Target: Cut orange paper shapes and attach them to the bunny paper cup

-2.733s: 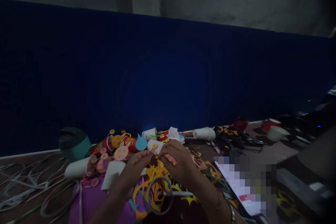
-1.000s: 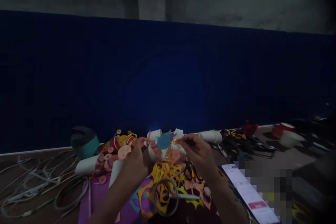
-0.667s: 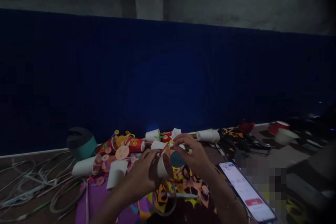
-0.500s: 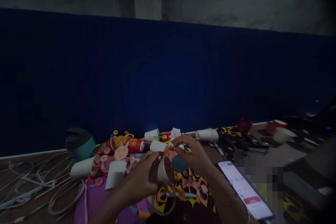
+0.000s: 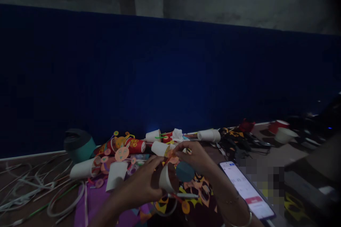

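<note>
My left hand [image 5: 145,181] is wrapped round a white paper cup [image 5: 165,181], which lies tilted with its mouth toward the lower right. Just above the cup, my right hand [image 5: 193,154] pinches a thin orange strip [image 5: 170,156] between thumb and fingers. A blue-grey paper disc [image 5: 185,171] hangs beside the cup, under my right hand; how it is attached is hidden. Beneath both hands lie cut-up paper scraps [image 5: 204,188] in orange, yellow and black. A white pen-like stick [image 5: 183,195] and a small orange disc [image 5: 185,206] are below the cup.
Paper cups decorated with faces, such as a peach disc face [image 5: 122,153], crowd the left. White cups [image 5: 115,175] lie around, with a teal bottle [image 5: 80,147] behind. Tangled white cables [image 5: 34,188] cover the far left. A lit phone [image 5: 246,189] lies right; a blue panel [image 5: 170,78] stands behind.
My hands stay close together at the cup, with only slight shifts. The right-hand fingers have drawn in on the orange strip, and the camera view has moved a little.
</note>
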`<state>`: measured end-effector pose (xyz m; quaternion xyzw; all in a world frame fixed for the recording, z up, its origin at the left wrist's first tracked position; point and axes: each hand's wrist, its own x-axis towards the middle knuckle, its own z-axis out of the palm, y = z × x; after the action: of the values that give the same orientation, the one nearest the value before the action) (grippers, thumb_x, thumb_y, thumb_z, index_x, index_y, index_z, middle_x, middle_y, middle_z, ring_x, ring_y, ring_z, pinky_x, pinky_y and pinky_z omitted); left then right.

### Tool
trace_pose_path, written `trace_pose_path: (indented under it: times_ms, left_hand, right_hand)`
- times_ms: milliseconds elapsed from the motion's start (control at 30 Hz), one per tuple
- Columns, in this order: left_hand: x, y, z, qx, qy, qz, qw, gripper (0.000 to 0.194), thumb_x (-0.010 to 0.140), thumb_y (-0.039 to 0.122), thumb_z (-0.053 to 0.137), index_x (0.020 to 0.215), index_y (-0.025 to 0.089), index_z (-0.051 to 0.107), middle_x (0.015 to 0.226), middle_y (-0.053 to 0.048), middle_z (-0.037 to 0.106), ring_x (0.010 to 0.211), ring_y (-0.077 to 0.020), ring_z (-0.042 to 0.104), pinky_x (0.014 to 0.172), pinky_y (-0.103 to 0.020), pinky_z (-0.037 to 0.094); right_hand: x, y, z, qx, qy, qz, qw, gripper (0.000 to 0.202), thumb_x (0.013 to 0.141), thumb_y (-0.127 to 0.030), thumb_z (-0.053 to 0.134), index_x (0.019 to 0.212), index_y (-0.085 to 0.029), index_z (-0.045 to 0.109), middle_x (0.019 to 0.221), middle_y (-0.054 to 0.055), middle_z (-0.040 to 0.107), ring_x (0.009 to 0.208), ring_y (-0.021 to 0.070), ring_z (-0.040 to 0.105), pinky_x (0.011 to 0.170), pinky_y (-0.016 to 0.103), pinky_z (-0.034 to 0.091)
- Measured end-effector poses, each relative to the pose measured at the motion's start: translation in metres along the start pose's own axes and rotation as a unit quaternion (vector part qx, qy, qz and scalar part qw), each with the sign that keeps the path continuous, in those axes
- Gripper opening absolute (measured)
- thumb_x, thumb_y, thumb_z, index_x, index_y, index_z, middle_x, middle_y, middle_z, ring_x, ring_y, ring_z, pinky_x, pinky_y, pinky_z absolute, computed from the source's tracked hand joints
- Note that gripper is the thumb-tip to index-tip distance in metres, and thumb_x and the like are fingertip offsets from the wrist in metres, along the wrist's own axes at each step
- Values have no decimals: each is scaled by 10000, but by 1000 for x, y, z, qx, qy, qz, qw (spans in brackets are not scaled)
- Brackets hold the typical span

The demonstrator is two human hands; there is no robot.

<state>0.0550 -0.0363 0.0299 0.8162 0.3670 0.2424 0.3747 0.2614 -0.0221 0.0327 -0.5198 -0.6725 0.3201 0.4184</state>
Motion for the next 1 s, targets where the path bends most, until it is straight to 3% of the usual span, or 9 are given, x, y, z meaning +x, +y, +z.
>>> trace_pose_path:
  times_ms: [367,633,867,1000]
  left_hand:
    - [-1,2,1,2,-25,-12,1000,587,600,187,618,1164,253,469,1075,-44,568,914,-221,541,763,-319,438]
    - [-5,2,-1,16,-6,-23,1000,662,581,187,645,1208,287,461,1168,-44,551,993,-257,530,812,-328,418]
    - [-4,2,2,15,-13,-23,1000,552,590,181,617,1126,252,502,1063,-51,578,910,-236,539,731,-306,428]
    - [-3,0,3,2,-6,-11,1000,568,591,182,607,1144,249,494,1075,-56,572,932,-244,532,756,-322,428]
  right_hand:
    - [0,-5,3,10,12,13,1000,58,684,-141,579,677,-159,634,666,8,642,646,137,574,593,237,436]
    - [0,1,6,4,30,0,1000,54,704,-156,564,707,-167,616,666,-1,618,633,129,551,597,236,429]
    - [0,3,10,12,54,-45,997,188,698,-120,541,869,-197,542,712,-18,544,694,133,544,575,216,436]
    - [-2,0,6,8,35,-36,999,199,717,-155,557,913,-194,558,724,-7,580,690,141,568,582,227,450]
